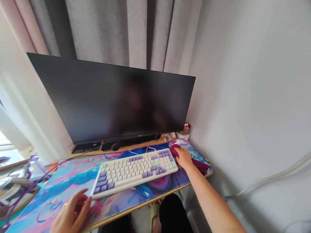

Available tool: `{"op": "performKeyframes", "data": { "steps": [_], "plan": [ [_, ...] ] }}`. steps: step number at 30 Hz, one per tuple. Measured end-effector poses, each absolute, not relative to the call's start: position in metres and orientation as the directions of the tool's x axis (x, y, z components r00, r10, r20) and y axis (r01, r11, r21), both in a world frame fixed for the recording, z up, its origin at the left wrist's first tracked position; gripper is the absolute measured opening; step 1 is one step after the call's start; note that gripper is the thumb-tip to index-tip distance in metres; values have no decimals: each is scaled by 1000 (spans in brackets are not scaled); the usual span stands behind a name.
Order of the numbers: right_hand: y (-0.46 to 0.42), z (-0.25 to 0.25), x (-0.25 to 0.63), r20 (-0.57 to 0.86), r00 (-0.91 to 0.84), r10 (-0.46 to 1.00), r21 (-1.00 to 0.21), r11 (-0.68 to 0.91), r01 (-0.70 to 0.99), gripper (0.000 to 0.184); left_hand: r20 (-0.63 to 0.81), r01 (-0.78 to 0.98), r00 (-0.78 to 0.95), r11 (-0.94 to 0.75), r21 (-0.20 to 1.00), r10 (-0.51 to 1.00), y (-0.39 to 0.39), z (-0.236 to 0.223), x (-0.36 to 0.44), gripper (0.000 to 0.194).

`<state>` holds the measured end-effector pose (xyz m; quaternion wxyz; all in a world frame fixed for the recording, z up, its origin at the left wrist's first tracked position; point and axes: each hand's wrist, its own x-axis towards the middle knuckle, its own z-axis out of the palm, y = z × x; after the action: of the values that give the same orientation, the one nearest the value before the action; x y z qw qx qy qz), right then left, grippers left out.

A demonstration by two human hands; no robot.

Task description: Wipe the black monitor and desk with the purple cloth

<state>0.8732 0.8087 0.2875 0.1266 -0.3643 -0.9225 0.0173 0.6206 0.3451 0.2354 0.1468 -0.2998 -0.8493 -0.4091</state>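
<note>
A white and purple keyboard [132, 171] with a few mint keys lies at a slant on a colourful desk mat [55, 191]. At its right end, my right hand [184, 158] is closed on a dark red cloth [201, 165], pressing it down on the mat. Part of the cloth bunches ahead of the fingers, and the rest trails out to the right behind the wrist. My left hand [73, 212] is by the keyboard's near left corner, its fingers loosely bent and apart. One fingertip is at that corner; whether it touches I cannot tell.
Behind the keyboard stands a wide dark monitor [126, 103], with a small black microphone [115, 146] below it. Small items and a brown container [186, 129] fill the back right corner. Purple cable [31, 187] and shiny metal ware [14, 187] are at left; a grey wall [255, 97] rises right.
</note>
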Motion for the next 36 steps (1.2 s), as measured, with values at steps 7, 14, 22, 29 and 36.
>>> {"op": "performKeyframes", "data": {
  "steps": [7, 14, 22, 29, 36],
  "plan": [
    [813, 295, 846, 223, -701, 678, -168, 735, 657, 54, 461, 594, -796, 358, 720, 394, 343, 236, 619, 35],
    [804, 298, 866, 202, -716, 668, -177, 744, 644, 54, 442, 563, -823, 406, 720, 357, 345, 249, 630, 42],
    [764, 288, 942, 221, -742, 633, -156, 774, 614, 56, 518, 660, -746, 360, 659, 418, 345, 254, 639, 35],
    [713, 271, 983, 252, -729, 636, -76, 764, 641, 57, 514, 650, -758, 392, 651, 402, 347, 255, 639, 39],
    [631, 285, 975, 190, -847, 496, -240, 860, 450, 62, 463, 623, -771, 366, 691, 438, 342, 249, 629, 42]
  ]
}}
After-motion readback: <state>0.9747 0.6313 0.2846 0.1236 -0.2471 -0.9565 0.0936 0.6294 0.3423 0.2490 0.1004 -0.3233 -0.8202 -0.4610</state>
